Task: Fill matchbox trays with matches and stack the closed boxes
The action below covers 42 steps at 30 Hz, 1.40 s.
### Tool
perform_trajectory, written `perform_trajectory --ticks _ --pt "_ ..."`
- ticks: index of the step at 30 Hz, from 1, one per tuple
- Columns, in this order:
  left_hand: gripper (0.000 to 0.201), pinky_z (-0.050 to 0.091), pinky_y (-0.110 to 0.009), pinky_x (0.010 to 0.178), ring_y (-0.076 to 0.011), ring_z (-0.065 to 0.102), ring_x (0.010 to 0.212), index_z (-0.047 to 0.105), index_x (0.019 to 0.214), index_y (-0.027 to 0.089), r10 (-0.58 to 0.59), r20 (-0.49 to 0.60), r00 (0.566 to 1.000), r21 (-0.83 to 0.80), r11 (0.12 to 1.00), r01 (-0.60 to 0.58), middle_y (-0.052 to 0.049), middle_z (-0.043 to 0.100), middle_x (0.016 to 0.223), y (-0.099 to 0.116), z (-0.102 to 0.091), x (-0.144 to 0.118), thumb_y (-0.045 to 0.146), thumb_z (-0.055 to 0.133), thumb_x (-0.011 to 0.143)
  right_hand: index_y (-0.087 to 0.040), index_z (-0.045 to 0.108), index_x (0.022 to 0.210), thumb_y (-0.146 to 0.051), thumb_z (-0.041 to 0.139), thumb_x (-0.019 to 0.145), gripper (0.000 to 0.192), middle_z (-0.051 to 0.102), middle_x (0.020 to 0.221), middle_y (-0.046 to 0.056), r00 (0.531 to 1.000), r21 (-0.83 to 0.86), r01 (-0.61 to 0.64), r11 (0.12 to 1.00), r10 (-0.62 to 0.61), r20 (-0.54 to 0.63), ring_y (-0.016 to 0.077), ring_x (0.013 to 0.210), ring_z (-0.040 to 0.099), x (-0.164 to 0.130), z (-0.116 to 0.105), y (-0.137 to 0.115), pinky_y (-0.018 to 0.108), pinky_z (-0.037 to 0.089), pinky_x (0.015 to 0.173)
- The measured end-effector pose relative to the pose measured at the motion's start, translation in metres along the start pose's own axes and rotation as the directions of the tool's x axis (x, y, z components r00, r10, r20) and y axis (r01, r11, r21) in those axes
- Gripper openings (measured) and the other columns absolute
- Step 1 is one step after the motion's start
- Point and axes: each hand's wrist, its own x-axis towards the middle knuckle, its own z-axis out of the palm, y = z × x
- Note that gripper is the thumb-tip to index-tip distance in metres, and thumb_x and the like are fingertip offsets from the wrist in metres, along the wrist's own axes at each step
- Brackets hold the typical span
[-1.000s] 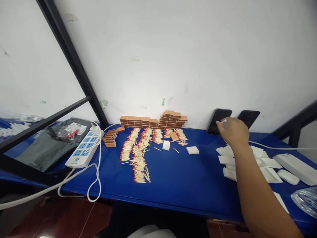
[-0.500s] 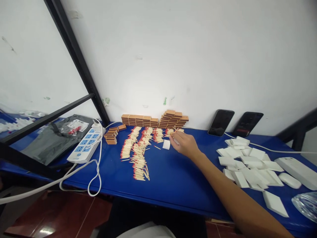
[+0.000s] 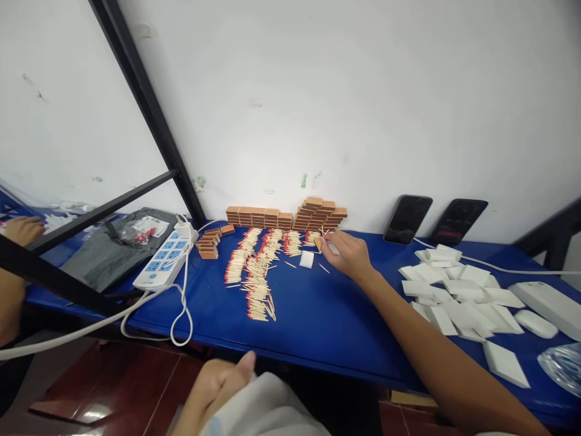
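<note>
On the near side of the blue table (image 3: 318,321), the left hand (image 3: 222,383) is curled, and whether it holds anything cannot be told. Among the matches (image 3: 257,272), the bunched fingertips of the right hand (image 3: 345,253) meet an orange matchbox (image 3: 318,243), their grip on it unclear. Farther off, the power strip's (image 3: 167,254) mark, the grey bag's (image 3: 97,263) label (image 3: 154,226) and the right-hand phone's (image 3: 459,221) faint characters are too small to read.

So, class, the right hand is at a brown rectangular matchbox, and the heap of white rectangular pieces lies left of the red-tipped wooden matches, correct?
Not left: the head view shows the heap of white rectangular pieces lying right of the red-tipped wooden matches. The right hand is at the matchbox.
</note>
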Motion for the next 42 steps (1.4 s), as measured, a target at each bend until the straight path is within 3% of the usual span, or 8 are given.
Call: perform_trajectory --ticks 3,6,9,14,18,21,29,42 --pt "0.079 0.014 -0.028 0.048 -0.0073 0.016 0.049 0.02 0.055 0.02 0.191 0.224 0.956 -0.069 0.981 -0.18 0.005 0.017 0.051 0.03 0.022 0.024 0.085 0.042 0.094 -0.02 0.067 0.08 -0.023 0.059 0.101 0.023 0.07 0.068 0.002 1.0 -0.004 0.0 1.0 0.0 -0.007 0.0151 0.062 0.062 0.0 0.0 -0.002 0.031 0.039 0.06" --pt "0.07 0.029 -0.026 0.049 -0.0079 0.033 0.043 0.041 0.047 0.018 0.308 0.462 0.832 0.06 0.925 -0.376 0.004 0.036 0.044 0.059 0.041 0.043 0.059 0.046 0.104 -0.021 0.067 0.079 -0.023 0.06 0.101 0.023 0.07 0.068 0.002 1.0 -0.002 -0.005 1.0 0.005 -0.004 0.015 0.062 0.062 0.001 -0.001 -0.002 0.031 0.039 0.06" --pt "0.055 0.043 -0.022 0.063 -0.0099 0.06 0.057 0.063 0.058 0.017 0.455 0.456 0.765 0.147 0.809 -0.569 0.001 0.065 0.06 0.076 0.038 0.064 0.041 0.049 0.106 -0.021 0.066 0.078 -0.023 0.061 0.1 0.023 0.069 0.069 0.003 1.0 0.001 -0.01 1.0 0.01 -0.002 0.0154 0.063 0.062 0.002 -0.003 0.0 0.031 0.04 0.061" --pt "0.047 0.033 -0.026 0.056 -0.0089 0.05 0.051 0.058 0.058 0.017 0.709 0.159 0.687 0.494 0.546 -0.677 0.003 0.057 0.053 0.088 -0.003 0.133 0.037 0.06 0.101 -0.021 0.066 0.078 -0.021 0.061 0.1 0.023 0.068 0.067 0.002 0.999 0.022 -0.001 1.0 0.001 -0.035 0.015 0.061 0.06 0.007 -0.007 -0.001 0.031 0.037 0.059" --pt "0.014 0.047 -0.027 0.068 -0.0151 0.065 0.07 0.071 0.095 0.019 0.844 0.128 0.521 0.62 0.342 -0.706 0.0 0.071 0.077 0.084 -0.023 0.207 0.033 0.067 0.095 -0.021 0.064 0.078 -0.019 0.061 0.1 0.022 0.067 0.065 0.001 0.996 0.034 0.03 0.999 -0.027 -0.083 0.0141 0.058 0.057 0.009 -0.012 -0.004 0.031 0.036 0.058" --pt "0.042 0.056 -0.037 0.089 -0.0231 0.072 0.098 0.066 0.125 0.018 0.928 0.125 0.351 0.645 0.193 -0.739 -0.009 0.076 0.11 0.072 -0.019 0.248 0.042 0.074 0.092 -0.021 0.063 0.081 -0.018 0.061 0.1 0.019 0.068 0.067 0.001 0.996 0.045 0.034 0.998 -0.03 -0.087 0.0146 0.059 0.058 0.007 -0.013 -0.007 0.03 0.037 0.058" --pt "0.058 0.057 -0.041 0.09 -0.0261 0.073 0.105 0.058 0.137 0.013 0.978 0.205 -0.027 0.712 -0.168 -0.682 -0.014 0.077 0.117 0.055 -0.012 0.252 0.043 0.08 0.092 -0.024 0.063 0.09 -0.015 0.06 0.099 0.014 0.065 0.067 0.0 0.986 0.256 -0.141 0.956 0.158 -0.046 0.0154 0.057 0.059 0.004 -0.01 -0.04 0.03 0.042 0.056" --pt "0.045 0.059 -0.039 0.085 -0.0237 0.072 0.096 0.064 0.12 0.008 0.985 0.169 0.025 0.576 -0.079 -0.814 -0.01 0.078 0.106 0.043 -0.013 0.261 0.031 0.084 0.087 -0.033 0.062 0.097 -0.022 0.054 0.101 0.014 0.068 0.067 -0.002 0.928 0.433 -0.372 0.821 0.333 0.167 0.0193 0.05 0.063 -0.005 -0.006 -0.069 0.035 0.048 0.043"
